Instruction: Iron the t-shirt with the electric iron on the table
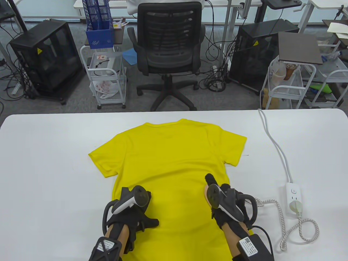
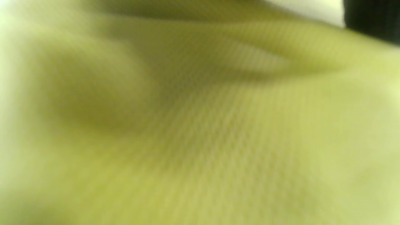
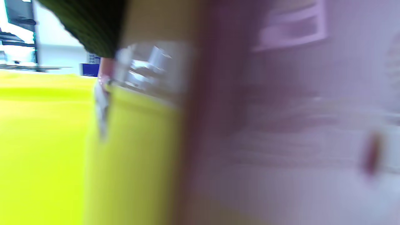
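Both hands (image 1: 174,206) on yellow t-shirt (image 1: 168,152)

Office/lab workspace. Behind the white table (image 1: 40,141): black mesh office chair (image 1: 167,51) on castors, grey carpet w/ loose cables, two black equipment cabinets (image 1: 44,57) w/ yellow warning stickers, white rolling carts (image 1: 107,78), blue file holder (image 1: 99,25), more desks at the back. Power strip (image 1: 293,194) on the table.
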The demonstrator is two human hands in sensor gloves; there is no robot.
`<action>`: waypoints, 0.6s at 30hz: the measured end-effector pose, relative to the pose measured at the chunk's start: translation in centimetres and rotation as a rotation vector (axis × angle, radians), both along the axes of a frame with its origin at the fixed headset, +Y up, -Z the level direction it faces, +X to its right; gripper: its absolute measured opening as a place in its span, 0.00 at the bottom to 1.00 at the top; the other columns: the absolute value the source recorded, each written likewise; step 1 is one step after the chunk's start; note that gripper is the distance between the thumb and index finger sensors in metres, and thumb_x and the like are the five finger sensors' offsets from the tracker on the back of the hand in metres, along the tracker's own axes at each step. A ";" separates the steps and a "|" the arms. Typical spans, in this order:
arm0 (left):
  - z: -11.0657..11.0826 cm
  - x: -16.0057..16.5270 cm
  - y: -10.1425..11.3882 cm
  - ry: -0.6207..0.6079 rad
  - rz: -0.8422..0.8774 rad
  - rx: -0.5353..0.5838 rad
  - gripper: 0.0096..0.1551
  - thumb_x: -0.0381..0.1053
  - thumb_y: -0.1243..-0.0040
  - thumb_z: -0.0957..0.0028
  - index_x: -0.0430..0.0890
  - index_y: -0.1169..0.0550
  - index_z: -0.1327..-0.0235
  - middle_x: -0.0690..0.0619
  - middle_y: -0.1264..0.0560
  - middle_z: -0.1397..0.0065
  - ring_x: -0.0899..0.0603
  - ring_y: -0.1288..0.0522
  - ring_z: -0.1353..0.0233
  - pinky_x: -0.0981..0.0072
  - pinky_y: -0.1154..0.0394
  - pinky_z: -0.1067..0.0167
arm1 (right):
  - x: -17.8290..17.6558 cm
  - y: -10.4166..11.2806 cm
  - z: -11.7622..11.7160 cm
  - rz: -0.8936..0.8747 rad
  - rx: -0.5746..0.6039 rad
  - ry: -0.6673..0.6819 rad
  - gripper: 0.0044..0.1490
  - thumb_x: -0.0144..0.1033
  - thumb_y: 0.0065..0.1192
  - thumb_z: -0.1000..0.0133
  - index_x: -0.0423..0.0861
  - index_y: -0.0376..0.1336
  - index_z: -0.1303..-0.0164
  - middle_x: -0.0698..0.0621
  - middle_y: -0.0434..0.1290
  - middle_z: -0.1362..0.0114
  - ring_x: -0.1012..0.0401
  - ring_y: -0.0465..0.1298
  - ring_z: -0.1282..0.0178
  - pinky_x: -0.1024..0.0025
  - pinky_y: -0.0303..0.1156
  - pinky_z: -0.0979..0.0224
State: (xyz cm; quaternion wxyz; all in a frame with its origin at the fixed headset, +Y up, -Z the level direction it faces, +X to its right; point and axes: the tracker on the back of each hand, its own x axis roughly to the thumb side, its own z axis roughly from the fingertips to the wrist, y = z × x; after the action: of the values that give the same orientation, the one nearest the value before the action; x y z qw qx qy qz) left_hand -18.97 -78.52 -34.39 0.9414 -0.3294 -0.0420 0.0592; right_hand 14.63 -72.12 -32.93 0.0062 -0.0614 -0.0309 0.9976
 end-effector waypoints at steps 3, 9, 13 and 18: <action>0.0 -0.1 0.0 -0.004 0.004 0.000 0.67 0.81 0.38 0.65 0.66 0.62 0.24 0.51 0.71 0.18 0.30 0.73 0.18 0.23 0.60 0.27 | -0.2 0.4 0.6 -0.109 0.014 0.029 0.43 0.51 0.69 0.50 0.74 0.50 0.28 0.45 0.77 0.46 0.55 0.81 0.68 0.53 0.77 0.57; 0.2 -0.1 -0.1 -0.001 0.008 0.006 0.62 0.81 0.42 0.62 0.71 0.62 0.25 0.52 0.72 0.18 0.31 0.73 0.18 0.22 0.61 0.28 | -8.6 1.1 3.4 -0.022 0.008 0.354 0.43 0.53 0.68 0.50 0.75 0.50 0.28 0.47 0.77 0.46 0.57 0.81 0.68 0.54 0.78 0.57; 0.2 -0.2 -0.1 0.007 0.016 0.010 0.59 0.80 0.42 0.60 0.71 0.61 0.25 0.53 0.71 0.18 0.32 0.73 0.18 0.23 0.61 0.28 | -11.1 -0.2 4.2 -0.026 -0.043 0.447 0.43 0.53 0.68 0.50 0.75 0.49 0.29 0.47 0.77 0.47 0.57 0.81 0.68 0.54 0.78 0.57; 0.2 -0.3 -0.1 0.015 0.013 0.012 0.60 0.80 0.42 0.61 0.71 0.61 0.25 0.53 0.71 0.18 0.32 0.73 0.18 0.23 0.61 0.27 | -7.3 -0.4 2.7 -0.040 -0.025 0.311 0.43 0.53 0.67 0.50 0.75 0.48 0.28 0.47 0.77 0.46 0.57 0.81 0.68 0.55 0.78 0.57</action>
State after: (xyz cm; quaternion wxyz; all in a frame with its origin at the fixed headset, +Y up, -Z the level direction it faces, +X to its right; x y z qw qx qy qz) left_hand -19.25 -78.62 -34.18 0.9432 -0.3232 -0.0375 0.0674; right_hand 7.31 -72.48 -30.24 0.0299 0.0932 -0.0157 0.9951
